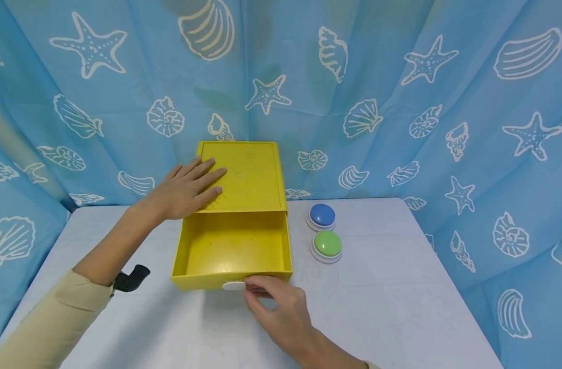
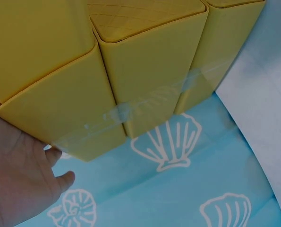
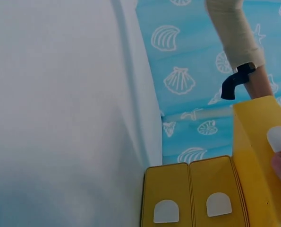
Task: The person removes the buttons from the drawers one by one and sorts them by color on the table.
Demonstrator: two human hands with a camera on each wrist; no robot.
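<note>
A yellow drawer cabinet (image 1: 250, 177) stands at the back of the table, its top drawer (image 1: 234, 246) pulled far out toward me with nothing lying inside. My left hand (image 1: 186, 192) rests on the left side of the cabinet's top, fingers spread and straight. At the drawer's front, my right hand (image 1: 285, 312) pinches the right end of the white handle (image 1: 233, 286) between thumb and fingers. In the right wrist view, two closed drawers (image 3: 167, 187) with white handles sit beside the pulled-out one. The left wrist view shows the cabinet's yellow side (image 2: 149, 75) near the left hand.
Right of the drawer, a blue push button (image 1: 322, 214) and a green push button (image 1: 328, 243) stand on white bases. The white table (image 1: 377, 297) is backed by a blue curtain (image 1: 299, 128) with shells and starfish. A black wrist mount (image 1: 132, 278) juts from the left sleeve.
</note>
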